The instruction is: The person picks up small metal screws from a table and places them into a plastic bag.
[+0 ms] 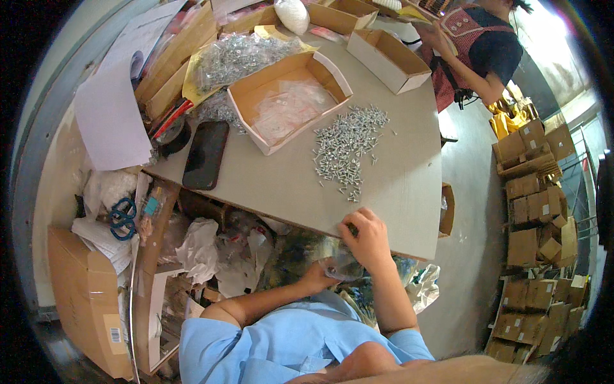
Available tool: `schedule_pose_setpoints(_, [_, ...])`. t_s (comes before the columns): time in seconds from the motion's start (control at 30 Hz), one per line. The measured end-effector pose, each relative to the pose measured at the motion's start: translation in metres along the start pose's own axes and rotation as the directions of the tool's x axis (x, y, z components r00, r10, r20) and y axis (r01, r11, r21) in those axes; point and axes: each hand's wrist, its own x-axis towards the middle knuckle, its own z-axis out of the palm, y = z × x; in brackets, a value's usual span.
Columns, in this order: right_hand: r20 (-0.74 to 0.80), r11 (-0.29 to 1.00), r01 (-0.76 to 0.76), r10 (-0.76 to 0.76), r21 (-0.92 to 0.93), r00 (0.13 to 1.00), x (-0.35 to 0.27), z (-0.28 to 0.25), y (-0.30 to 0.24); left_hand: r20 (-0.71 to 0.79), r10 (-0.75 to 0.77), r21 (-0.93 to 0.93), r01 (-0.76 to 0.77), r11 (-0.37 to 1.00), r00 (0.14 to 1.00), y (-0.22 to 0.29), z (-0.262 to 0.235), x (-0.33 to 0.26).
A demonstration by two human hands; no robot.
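Observation:
Just below the table's front edge, my left hand is closed on a small clear plastic bag. My right hand is at the table's edge, above the bag, its fingers curled together; what they hold, if anything, is hidden. Beyond it a loose pile of small silvery screws spreads over the grey tabletop. Left of the screws stands an open cardboard tray with flat clear plastic bags in it.
A black phone lies near the table's left edge. Behind it are filled clear bags of hardware and a roll of tape. An open white box stands far right, near another person. Cartons are stacked along the right.

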Motion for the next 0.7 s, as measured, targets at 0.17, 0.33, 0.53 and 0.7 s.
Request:
schedule_pose_setpoints(0.17, [0.013, 0.988, -0.129, 0.128, 0.088, 0.992, 0.011, -0.011, -0.001, 0.063, -0.097, -0.162, 0.106, 0.981, 0.993, 0.007, -0.002, -0.001])
schedule_pose_setpoints(0.33, [-0.29, 0.99, -0.101, 0.07, -0.095, 0.955, 0.029, 0.007, 0.008, -0.005, -0.066, -0.117, 0.065, 0.991, 0.998, 0.024, -0.006, -0.002])
schedule_pose_setpoints(0.53, [-0.308, 0.986, -0.122, 0.081, -0.114, 0.948, 0.019, 0.011, 0.007, -0.01, 0.044, -0.073, -0.045, 0.996, 0.999, 0.011, -0.002, -0.002])
schedule_pose_setpoints(0.7, [-0.251, 0.991, -0.039, 0.006, -0.126, 0.968, -0.005, 0.006, 0.007, -0.002, 0.044, -0.111, -0.044, 0.993, 0.999, 0.001, 0.001, 0.0])
